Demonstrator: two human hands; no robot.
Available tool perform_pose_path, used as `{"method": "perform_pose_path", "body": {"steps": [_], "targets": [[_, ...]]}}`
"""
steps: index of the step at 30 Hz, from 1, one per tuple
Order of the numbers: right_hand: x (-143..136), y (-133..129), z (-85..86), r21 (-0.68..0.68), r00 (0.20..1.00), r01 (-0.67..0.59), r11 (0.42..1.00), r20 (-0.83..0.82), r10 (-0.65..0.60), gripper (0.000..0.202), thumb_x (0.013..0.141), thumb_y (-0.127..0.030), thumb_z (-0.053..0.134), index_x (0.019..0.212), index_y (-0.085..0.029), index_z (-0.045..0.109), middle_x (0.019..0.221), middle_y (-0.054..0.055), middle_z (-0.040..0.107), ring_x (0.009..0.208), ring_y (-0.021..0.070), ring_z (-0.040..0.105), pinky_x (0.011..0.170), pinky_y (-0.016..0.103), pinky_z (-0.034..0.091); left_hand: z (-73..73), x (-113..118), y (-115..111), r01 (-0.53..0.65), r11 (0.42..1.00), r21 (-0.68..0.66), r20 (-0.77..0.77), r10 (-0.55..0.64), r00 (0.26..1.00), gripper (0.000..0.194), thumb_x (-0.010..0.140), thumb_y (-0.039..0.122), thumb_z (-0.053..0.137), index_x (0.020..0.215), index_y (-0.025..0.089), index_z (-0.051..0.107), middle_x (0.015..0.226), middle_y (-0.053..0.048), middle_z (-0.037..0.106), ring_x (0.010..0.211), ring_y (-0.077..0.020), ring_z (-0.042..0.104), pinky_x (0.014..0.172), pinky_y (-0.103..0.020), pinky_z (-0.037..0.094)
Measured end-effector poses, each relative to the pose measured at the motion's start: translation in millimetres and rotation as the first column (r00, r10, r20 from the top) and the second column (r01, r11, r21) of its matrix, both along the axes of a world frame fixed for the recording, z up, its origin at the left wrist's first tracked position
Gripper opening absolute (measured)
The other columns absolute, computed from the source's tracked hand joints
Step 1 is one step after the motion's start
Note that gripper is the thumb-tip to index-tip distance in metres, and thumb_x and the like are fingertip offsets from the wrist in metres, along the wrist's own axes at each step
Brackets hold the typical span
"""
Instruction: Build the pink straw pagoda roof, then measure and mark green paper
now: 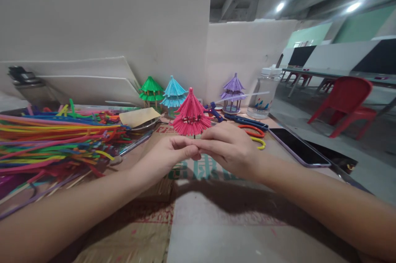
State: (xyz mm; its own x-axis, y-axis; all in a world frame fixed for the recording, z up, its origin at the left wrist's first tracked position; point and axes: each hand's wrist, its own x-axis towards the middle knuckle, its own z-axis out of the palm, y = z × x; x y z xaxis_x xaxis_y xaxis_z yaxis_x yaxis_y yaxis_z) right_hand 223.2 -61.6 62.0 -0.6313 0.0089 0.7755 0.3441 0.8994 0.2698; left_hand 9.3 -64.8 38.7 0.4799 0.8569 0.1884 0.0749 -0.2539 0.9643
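My left hand [176, 153] and my right hand [230, 147] meet in front of the pink two-tiered pagoda model [191, 116], fingertips pressed together. Whatever lies between the fingers is hidden or too small to name. The pagoda stands upright just beyond the hands, its lower part covered by them. Behind it stand a green model [151, 89], a light blue one [172, 91] and, farther right, a purple one [233, 91]. A dark blue glue gun [215, 111] lies between the pink and purple models.
Colourful pipe cleaners [62, 143] fill the left side. Pliers [247, 122], orange-handled scissors [255, 131], a clear bottle [262, 93] and a phone [298, 147] are on the right. White boards [108, 27] stand behind. A red chair [345, 100] is beyond the table.
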Motion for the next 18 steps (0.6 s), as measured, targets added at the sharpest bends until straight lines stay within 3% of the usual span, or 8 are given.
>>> {"method": "perform_pose_path", "body": {"steps": [3, 8, 12, 18], "targets": [[1.6, -1.2, 9.7, -0.159, 0.994, -0.012, 0.987, 0.107, 0.03, 0.023, 0.097, -0.017, 0.055, 0.117, -0.016, 0.068, 0.089, 0.006, 0.073, 0.076, 0.0147, 0.063, 0.066, 0.026, 0.047, -4.4, -1.1, 2.8, -0.054, 0.999, -0.003, 0.002, 0.054, 0.999, 0.027, 0.081, 0.046, 0.076, 0.08, 0.019, 0.076, 0.081, -0.002, 0.072, 0.078, -0.0176, 0.061, 0.078, -0.03, 0.045], [7.6, -6.5, 26.0, -0.34, 0.988, 0.063, 0.938, 0.153, -0.011, 0.021, 0.095, -0.016, 0.059, 0.114, -0.014, 0.068, 0.096, 0.009, 0.074, 0.086, 0.0162, 0.066, 0.073, 0.028, 0.05, 0.0, 1.1, -0.9, -0.028, 1.0, -0.004, 0.017, 0.028, 0.999, 0.027, 0.082, 0.044, 0.075, 0.075, 0.018, 0.069, 0.079, 0.0, 0.067, 0.075, -0.015, 0.057, 0.073, -0.027, 0.041], [11.6, -6.8, 28.7, -0.374, 0.991, 0.082, 0.924, 0.128, -0.036, 0.024, 0.096, -0.02, 0.058, 0.119, -0.018, 0.066, 0.098, 0.007, 0.074, 0.086, 0.0156, 0.065, 0.072, 0.027, 0.049, 4.5, 2.7, -3.5, 0.049, 0.999, -0.002, 0.095, -0.048, 0.994, 0.032, 0.09, 0.048, 0.066, 0.078, 0.018, 0.061, 0.08, 0.0, 0.062, 0.081, -0.0157, 0.055, 0.079, -0.028, 0.041], [12.6, -5.5, 30.4, -0.342, 0.989, 0.086, 0.936, 0.14, -0.039, 0.021, 0.096, -0.02, 0.059, 0.115, -0.017, 0.066, 0.095, 0.007, 0.073, 0.082, 0.015, 0.065, 0.068, 0.026, 0.048, 4.9, 4.3, -6.4, 0.065, 0.998, -0.004, 0.174, -0.064, 0.983, 0.035, 0.094, 0.05, 0.057, 0.076, 0.019, 0.054, 0.078, 0.0, 0.054, 0.08, -0.0161, 0.051, 0.079, -0.028, 0.039]]}}
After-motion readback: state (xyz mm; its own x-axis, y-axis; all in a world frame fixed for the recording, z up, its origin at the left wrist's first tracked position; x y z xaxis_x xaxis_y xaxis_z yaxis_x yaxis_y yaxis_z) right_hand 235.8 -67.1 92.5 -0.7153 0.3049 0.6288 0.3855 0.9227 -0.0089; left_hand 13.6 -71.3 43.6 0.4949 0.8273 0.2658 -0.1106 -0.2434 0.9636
